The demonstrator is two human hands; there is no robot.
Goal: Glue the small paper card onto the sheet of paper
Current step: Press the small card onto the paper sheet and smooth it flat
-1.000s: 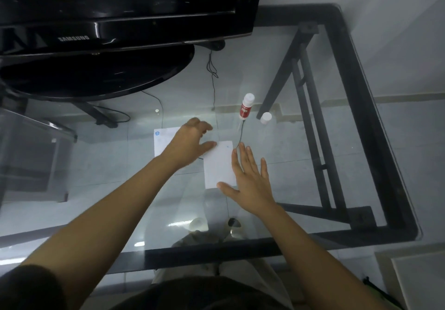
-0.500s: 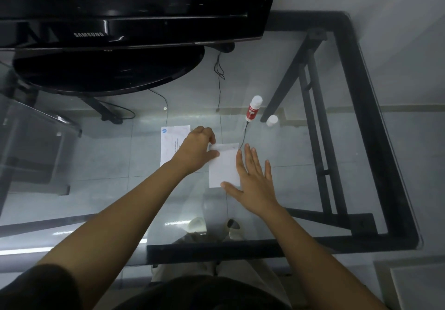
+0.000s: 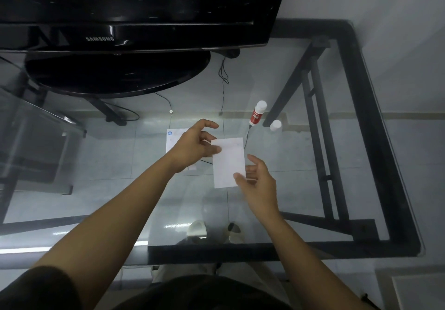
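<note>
A small white paper card [image 3: 228,163] is lifted off the glass table, held between both hands. My left hand [image 3: 193,147] pinches its upper left corner. My right hand [image 3: 258,182] grips its lower right edge with thumb on top. The sheet of paper [image 3: 173,139], white with a blue logo at its top left, lies flat on the glass behind my left hand and is mostly hidden by it. A glue stick [image 3: 256,113], red label and white end, lies uncapped beyond the card, with its white cap [image 3: 275,125] beside it on the right.
A black monitor [image 3: 134,9] on a wide oval base [image 3: 115,74] fills the back left of the glass table [image 3: 313,189]. Thin cables [image 3: 224,78] run across the middle. The table's black frame [image 3: 375,127] borders the right and front edges.
The card lay flat on the glass under both hands; now both hands have taken hold of it and raised it off the table. The view shifted slightly.
</note>
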